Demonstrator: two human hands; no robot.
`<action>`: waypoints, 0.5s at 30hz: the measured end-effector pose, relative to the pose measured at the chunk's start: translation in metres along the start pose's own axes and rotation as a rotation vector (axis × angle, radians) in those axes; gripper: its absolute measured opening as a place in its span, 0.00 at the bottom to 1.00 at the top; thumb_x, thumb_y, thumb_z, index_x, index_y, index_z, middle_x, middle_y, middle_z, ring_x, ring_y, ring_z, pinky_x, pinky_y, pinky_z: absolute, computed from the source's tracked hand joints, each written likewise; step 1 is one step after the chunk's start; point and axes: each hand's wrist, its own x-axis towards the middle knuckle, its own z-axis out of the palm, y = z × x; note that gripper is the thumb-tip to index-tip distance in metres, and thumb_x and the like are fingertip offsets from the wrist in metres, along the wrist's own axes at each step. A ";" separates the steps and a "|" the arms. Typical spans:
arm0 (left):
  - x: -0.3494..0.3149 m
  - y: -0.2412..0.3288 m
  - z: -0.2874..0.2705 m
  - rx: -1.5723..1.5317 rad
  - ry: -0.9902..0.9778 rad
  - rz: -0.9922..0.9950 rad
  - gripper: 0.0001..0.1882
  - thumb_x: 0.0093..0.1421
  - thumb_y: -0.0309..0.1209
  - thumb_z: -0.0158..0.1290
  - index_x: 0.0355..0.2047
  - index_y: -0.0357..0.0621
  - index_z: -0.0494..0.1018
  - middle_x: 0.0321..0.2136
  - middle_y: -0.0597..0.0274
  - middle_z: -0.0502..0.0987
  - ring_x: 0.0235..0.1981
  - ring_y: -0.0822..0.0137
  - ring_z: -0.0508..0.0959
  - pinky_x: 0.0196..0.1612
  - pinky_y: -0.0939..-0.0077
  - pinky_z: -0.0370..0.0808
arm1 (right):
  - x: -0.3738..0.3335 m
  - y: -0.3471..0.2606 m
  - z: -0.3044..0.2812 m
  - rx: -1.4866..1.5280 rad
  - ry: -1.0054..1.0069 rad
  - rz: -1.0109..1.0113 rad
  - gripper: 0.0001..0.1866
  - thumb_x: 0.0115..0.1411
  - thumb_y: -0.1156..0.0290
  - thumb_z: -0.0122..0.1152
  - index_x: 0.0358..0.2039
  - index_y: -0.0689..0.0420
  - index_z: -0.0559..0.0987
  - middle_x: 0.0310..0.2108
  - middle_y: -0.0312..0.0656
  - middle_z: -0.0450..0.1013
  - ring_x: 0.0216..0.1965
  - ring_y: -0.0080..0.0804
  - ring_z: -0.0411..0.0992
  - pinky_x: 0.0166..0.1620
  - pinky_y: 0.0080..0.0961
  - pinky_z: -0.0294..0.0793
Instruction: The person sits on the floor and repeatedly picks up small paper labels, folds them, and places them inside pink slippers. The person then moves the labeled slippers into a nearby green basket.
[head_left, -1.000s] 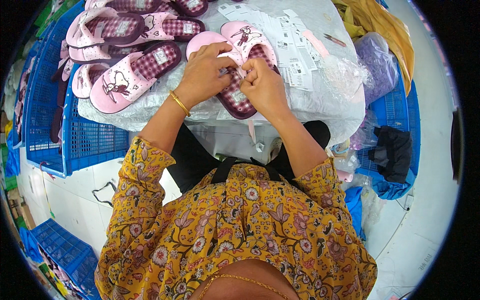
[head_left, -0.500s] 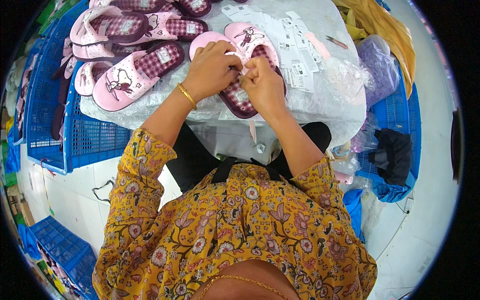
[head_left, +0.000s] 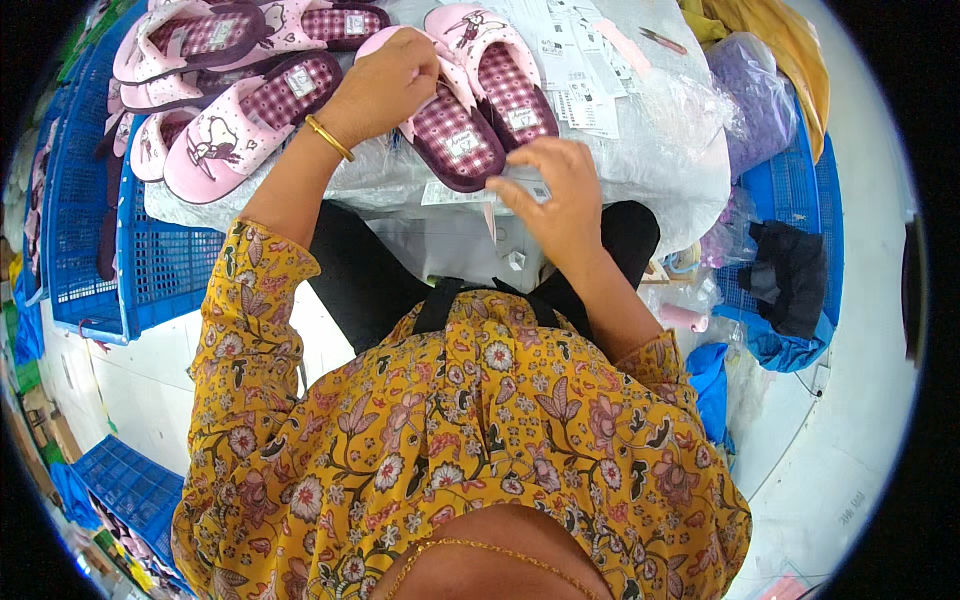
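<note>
A pair of pink slippers with dark plaid insoles lies in front of me, toes pointing away. Over the upper of the left slipper [head_left: 455,135] my left hand [head_left: 392,88] is closed, its fingers curled on the inner edge near the other slipper; part of the fingertips is hidden. My right hand [head_left: 556,190] is open below the heel of the right slipper [head_left: 511,95], thumb and fingers apart, holding nothing. More matching slippers [head_left: 245,130] lie piled at the left of the plastic-covered table [head_left: 640,190].
Printed paper labels [head_left: 588,80] are spread to the right of the pair, with small snips [head_left: 663,40] beyond. Clear plastic wrap lies near the table's right side. A blue crate [head_left: 180,270] stands at the left, another blue crate [head_left: 740,290] with dark cloth at the right.
My hands have parted: the left moved up and left, the right came down toward me and opened. The slippers sit slightly higher in view, and both insoles are more exposed.
</note>
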 end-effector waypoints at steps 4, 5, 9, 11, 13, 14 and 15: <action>0.000 0.000 -0.002 -0.016 -0.009 -0.016 0.06 0.58 0.32 0.49 0.29 0.42 0.69 0.38 0.54 0.74 0.41 0.52 0.75 0.46 0.64 0.73 | -0.039 -0.005 0.001 -0.201 -0.103 -0.004 0.27 0.37 0.54 0.77 0.37 0.51 0.80 0.40 0.35 0.71 0.43 0.39 0.66 0.47 0.38 0.63; -0.001 0.000 -0.001 -0.019 0.005 -0.019 0.07 0.58 0.32 0.49 0.29 0.42 0.69 0.38 0.54 0.73 0.41 0.52 0.75 0.46 0.64 0.73 | -0.045 -0.005 0.005 -0.232 -0.106 0.004 0.28 0.36 0.54 0.77 0.37 0.51 0.80 0.41 0.35 0.71 0.44 0.38 0.66 0.47 0.38 0.62; -0.002 -0.002 0.002 -0.011 0.047 0.019 0.07 0.58 0.32 0.50 0.30 0.41 0.69 0.38 0.54 0.73 0.41 0.52 0.75 0.46 0.63 0.73 | -0.050 -0.002 0.021 -0.267 -0.051 0.023 0.24 0.38 0.58 0.76 0.36 0.51 0.79 0.41 0.34 0.71 0.44 0.37 0.66 0.47 0.38 0.61; -0.002 -0.001 0.005 -0.046 0.042 -0.018 0.06 0.57 0.30 0.51 0.30 0.40 0.69 0.35 0.55 0.71 0.39 0.55 0.73 0.46 0.66 0.71 | -0.051 0.009 0.030 -0.297 -0.009 -0.033 0.20 0.41 0.61 0.75 0.34 0.52 0.80 0.40 0.34 0.72 0.43 0.37 0.67 0.47 0.37 0.62; -0.003 0.000 0.007 -0.061 0.040 -0.032 0.06 0.57 0.30 0.51 0.30 0.40 0.69 0.34 0.55 0.71 0.39 0.54 0.73 0.46 0.66 0.71 | -0.051 0.015 0.033 -0.307 0.029 -0.091 0.15 0.44 0.64 0.74 0.32 0.52 0.79 0.38 0.34 0.73 0.42 0.37 0.68 0.47 0.37 0.62; -0.003 0.000 0.007 -0.058 0.041 -0.028 0.06 0.58 0.31 0.50 0.31 0.41 0.70 0.35 0.54 0.72 0.39 0.53 0.74 0.45 0.64 0.72 | -0.051 0.018 0.032 -0.303 0.046 -0.121 0.13 0.45 0.66 0.72 0.31 0.51 0.79 0.37 0.34 0.73 0.41 0.36 0.69 0.47 0.37 0.63; -0.004 0.000 0.007 -0.056 0.041 -0.024 0.07 0.58 0.32 0.50 0.31 0.41 0.71 0.37 0.53 0.73 0.39 0.51 0.75 0.44 0.62 0.73 | -0.050 0.021 0.029 -0.298 0.063 -0.149 0.11 0.46 0.68 0.71 0.30 0.51 0.79 0.36 0.34 0.73 0.40 0.36 0.69 0.47 0.37 0.63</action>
